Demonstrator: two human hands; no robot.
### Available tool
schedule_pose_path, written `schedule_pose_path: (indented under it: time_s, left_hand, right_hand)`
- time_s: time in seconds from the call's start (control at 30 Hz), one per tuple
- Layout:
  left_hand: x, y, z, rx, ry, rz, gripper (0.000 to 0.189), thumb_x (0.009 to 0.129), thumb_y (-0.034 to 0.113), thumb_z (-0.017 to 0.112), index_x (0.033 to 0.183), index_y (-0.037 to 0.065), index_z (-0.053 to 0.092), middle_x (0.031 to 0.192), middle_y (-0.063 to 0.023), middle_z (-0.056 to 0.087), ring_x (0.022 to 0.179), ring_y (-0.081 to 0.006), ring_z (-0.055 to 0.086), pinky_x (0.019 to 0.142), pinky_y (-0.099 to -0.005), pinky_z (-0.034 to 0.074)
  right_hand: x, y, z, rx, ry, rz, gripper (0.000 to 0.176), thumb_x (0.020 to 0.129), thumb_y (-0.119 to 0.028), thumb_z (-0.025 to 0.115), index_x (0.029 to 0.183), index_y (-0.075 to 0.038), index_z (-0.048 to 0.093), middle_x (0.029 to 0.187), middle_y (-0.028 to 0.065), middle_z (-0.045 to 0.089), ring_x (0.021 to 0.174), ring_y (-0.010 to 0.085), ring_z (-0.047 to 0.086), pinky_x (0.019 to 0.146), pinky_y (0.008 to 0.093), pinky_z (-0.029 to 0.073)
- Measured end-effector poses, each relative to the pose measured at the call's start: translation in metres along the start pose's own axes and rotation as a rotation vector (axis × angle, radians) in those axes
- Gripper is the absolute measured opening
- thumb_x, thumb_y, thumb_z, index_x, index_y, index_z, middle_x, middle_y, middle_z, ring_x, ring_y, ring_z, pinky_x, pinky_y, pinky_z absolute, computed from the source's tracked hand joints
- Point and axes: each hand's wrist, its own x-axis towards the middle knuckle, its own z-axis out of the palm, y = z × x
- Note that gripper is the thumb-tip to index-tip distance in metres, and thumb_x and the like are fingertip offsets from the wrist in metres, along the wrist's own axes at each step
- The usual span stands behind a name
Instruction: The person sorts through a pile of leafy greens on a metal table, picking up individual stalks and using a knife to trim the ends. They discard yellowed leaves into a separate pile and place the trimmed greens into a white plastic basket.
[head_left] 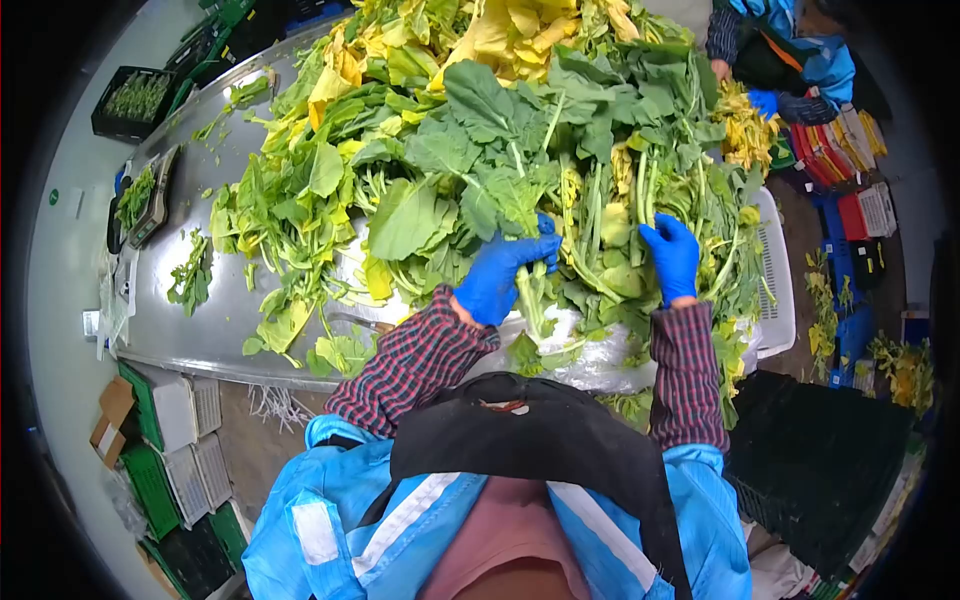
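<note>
Now your left hand [505, 272] grips stems [533, 302] near the front edge of the table [190, 335]. Your right hand [672, 255] is clenched on stalks [645, 200] in the heap [450, 150], beside the crate [778, 290]. Bare steel lies open leftward.

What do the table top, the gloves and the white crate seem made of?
Table: bare metal, probably stainless steel, by its dull grey sheen. Left hand and right hand, in the leafy greens: gloved in thin blue rubber, likely nitrile, smooth and snug. White crate: moulded plastic, with slotted walls.
</note>
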Motion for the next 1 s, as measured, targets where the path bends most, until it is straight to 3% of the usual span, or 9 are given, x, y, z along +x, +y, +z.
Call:
schedule_pose_path:
  time_s: [0.1,0.17,0.3,0.53,0.63,0.7,0.77,0.9,1.0]
  left_hand:
    - [-0.008,0.015,0.007,0.009,0.054,0.022,0.024,0.076,0.005,0.065,0.097,0.006,0.053,0.081,-0.001,0.056,0.068,-0.0115,0.054,0.062,-0.0248,0.046]
    - [-0.009,0.015,0.006,0.062,-0.019,0.005,0.023,0.076,0.004,0.065,0.096,0.006,0.054,0.081,-0.0011,0.056,0.067,-0.0116,0.054,0.061,-0.0249,0.045]
    - [-0.009,0.007,0.03,0.146,-0.037,0.097,0.024,0.075,0.003,0.066,0.097,0.006,0.056,0.084,-0.0011,0.058,0.072,-0.0097,0.055,0.063,-0.0245,0.046]
    - [-0.002,-0.015,0.024,0.177,0.052,0.057,0.024,0.074,0.0,0.065,0.098,0.0,0.06,0.091,-0.006,0.063,0.081,-0.0123,0.06,0.076,-0.0257,0.048]
    - [-0.004,-0.007,0.012,0.194,0.048,0.097,0.024,0.075,0.003,0.065,0.099,-0.001,0.061,0.093,-0.0065,0.063,0.082,-0.0125,0.06,0.076,-0.0256,0.048]
    - [-0.006,-0.003,0.01,0.179,0.017,0.045,0.028,0.075,0.005,0.066,0.102,0.0,0.06,0.095,-0.0065,0.064,0.083,-0.0125,0.06,0.075,-0.0252,0.047]
    - [-0.01,0.0,0.016,0.133,-0.059,-0.064,0.031,0.076,0.006,0.066,0.105,0.0,0.059,0.094,-0.006,0.064,0.083,-0.0122,0.06,0.076,-0.025,0.047]
    - [-0.013,-0.003,0.02,0.039,-0.02,-0.085,0.031,0.078,0.005,0.064,0.108,0.001,0.057,0.095,-0.0066,0.063,0.085,-0.0141,0.061,0.078,-0.0275,0.048]
    - [-0.003,0.003,0.008,-0.003,0.092,0.053,0.028,0.077,0.004,0.064,0.105,0.004,0.057,0.095,-0.0054,0.062,0.085,-0.0152,0.06,0.077,-0.0284,0.048]
  right_hand:
    - [-0.019,-0.054,-0.027,0.833,-0.079,0.173,0.027,0.086,-0.019,0.056,0.107,-0.003,0.059,0.073,-0.0035,0.055,0.061,0.0023,0.045,0.054,0.014,0.034]
    - [-0.027,-0.059,-0.024,0.847,-0.065,0.212,0.024,0.084,-0.014,0.059,0.105,-0.004,0.059,0.072,-0.0055,0.054,0.059,0.002,0.042,0.052,0.0149,0.033]
    - [-0.05,-0.057,0.009,0.368,0.1,-0.049,0.019,0.075,-0.008,0.067,0.091,-0.005,0.057,0.077,-0.0036,0.05,0.064,0.004,0.045,0.054,0.0189,0.035]
    - [-0.076,-0.107,0.039,-0.255,0.102,-0.525,0.031,0.071,-0.009,0.065,0.1,-0.006,0.055,0.083,0.0102,0.05,0.067,0.0229,0.055,0.06,0.0297,0.045]
    - [-0.072,-0.103,0.03,0.161,-0.274,-0.372,0.032,0.075,-0.013,0.065,0.105,-0.007,0.055,0.085,0.0025,0.053,0.068,0.012,0.054,0.056,0.0235,0.043]
    - [-0.062,-0.105,0.021,0.648,-0.323,0.278,0.03,0.079,-0.017,0.064,0.106,-0.006,0.056,0.088,-0.0014,0.053,0.069,0.0066,0.051,0.057,0.0205,0.042]
    - [-0.055,-0.098,0.031,0.531,-0.22,0.255,0.029,0.083,-0.02,0.061,0.107,-0.005,0.056,0.089,-0.0001,0.055,0.068,0.0075,0.052,0.058,0.0203,0.043]
    - [-0.058,-0.088,0.044,1.012,-0.343,0.307,0.033,0.083,-0.014,0.061,0.112,-0.002,0.051,0.085,0.0014,0.053,0.077,0.0091,0.052,0.067,0.0227,0.044]
    - [-0.079,-0.091,0.031,1.182,-0.03,0.336,0.03,0.083,-0.01,0.058,0.11,-0.002,0.049,0.081,0.0018,0.051,0.078,0.0117,0.051,0.067,0.0239,0.043]
